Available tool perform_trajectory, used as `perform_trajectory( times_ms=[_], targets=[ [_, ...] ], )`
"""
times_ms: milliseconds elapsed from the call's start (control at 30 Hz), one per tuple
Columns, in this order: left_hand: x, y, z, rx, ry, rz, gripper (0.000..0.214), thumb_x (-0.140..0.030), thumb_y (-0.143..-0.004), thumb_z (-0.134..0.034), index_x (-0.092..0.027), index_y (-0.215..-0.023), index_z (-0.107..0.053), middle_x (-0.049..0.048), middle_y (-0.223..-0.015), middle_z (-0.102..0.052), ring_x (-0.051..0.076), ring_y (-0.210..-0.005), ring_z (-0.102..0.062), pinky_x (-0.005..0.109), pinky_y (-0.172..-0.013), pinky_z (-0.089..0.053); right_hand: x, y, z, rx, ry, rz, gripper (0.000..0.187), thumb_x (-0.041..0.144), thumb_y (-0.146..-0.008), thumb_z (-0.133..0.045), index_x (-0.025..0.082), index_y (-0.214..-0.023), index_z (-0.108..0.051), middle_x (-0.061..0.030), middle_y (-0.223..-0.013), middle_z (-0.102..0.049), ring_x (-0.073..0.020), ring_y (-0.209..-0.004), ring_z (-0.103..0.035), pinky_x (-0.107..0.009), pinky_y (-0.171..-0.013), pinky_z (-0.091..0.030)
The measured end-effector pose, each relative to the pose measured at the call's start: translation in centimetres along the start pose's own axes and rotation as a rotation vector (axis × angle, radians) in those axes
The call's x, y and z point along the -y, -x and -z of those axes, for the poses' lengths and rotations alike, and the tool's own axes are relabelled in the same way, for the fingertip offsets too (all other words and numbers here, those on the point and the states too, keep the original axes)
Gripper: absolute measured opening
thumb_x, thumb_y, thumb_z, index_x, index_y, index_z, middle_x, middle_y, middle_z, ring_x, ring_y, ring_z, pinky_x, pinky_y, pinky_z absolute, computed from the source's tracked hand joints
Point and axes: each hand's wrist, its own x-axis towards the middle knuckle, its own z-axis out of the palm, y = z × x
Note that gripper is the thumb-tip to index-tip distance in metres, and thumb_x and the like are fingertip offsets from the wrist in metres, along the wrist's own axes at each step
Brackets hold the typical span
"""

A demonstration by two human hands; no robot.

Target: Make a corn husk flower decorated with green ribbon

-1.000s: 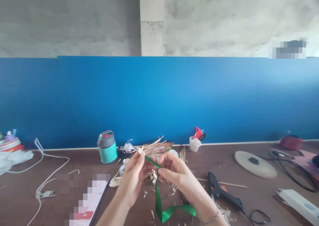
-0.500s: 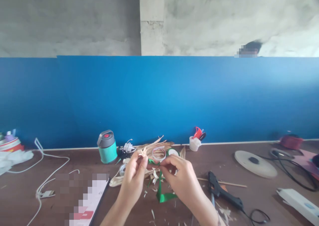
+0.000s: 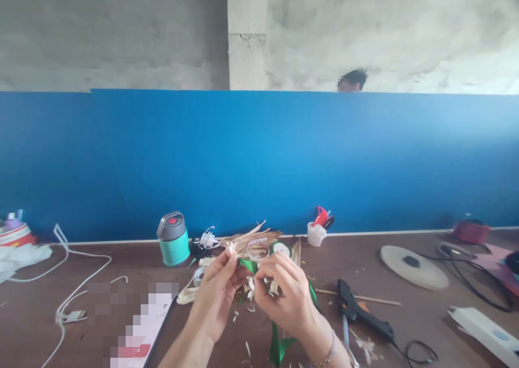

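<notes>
Brown surface (image 3: 133,265), blue wall behind. My left hand (image 3: 217,298) pinches the straw (image 3: 232,247) steady; right hand (image 3: 284,298) grips the ribbon (image 3: 247,264) taut against it. Glue gun (image 3: 357,311) at 3 o'clock.

Glue gun (image 3: 359,312) right of ribbon (image 3: 279,346)
</notes>
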Motion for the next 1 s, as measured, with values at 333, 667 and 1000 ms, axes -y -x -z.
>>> perform_trajectory(
  times_ms=[333,667,1000],
  targets=[
    [-0.2,0.6,-0.3,-0.006,-0.238,-0.177,0.021,-0.04,-0.08,-0.063,-0.021,-0.087,-0.056,0.0017,-0.086,-0.071,0.02,-0.08,-0.067,0.026,-0.067,-0.047,-0.3,-1.0,0.5,-0.05,0.026,-0.206,0.015,0.007,-0.071,-0.05,0.021,-0.069,-0.055,-0.0008,-0.068,-0.055,-0.0174,-0.069,-0.052,-0.031,-0.066,-0.041],
    [-0.2,0.4,-0.5,-0.022,-0.051,-0.066,0.025,-0.032,-0.072,-0.073,-0.02,-0.085,-0.056,-0.0041,-0.067,-0.066,0.015,-0.065,-0.068,0.021,-0.061,-0.048,0.8,-0.6,0.0,-0.063,-0.119,-0.378,0.011,0.011,-0.068,-0.049,0.02,-0.063,-0.052,0.0024,-0.058,-0.053,-0.0116,-0.052,-0.047,-0.023,-0.052,-0.039],
    [0.6,1.4,-1.9,-0.096,-0.179,-0.188,0.027,-0.042,-0.072,-0.07,-0.022,-0.079,-0.053,-0.0015,-0.079,-0.069,0.019,-0.073,-0.067,0.025,-0.064,-0.047,0.9,-0.6,-0.9,-0.192,-0.109,-0.633,0.009,0.016,-0.063,-0.051,0.02,-0.056,-0.053,0.0027,-0.049,-0.055,-0.0116,-0.045,-0.047,-0.022,-0.045,-0.038]
  ],
)
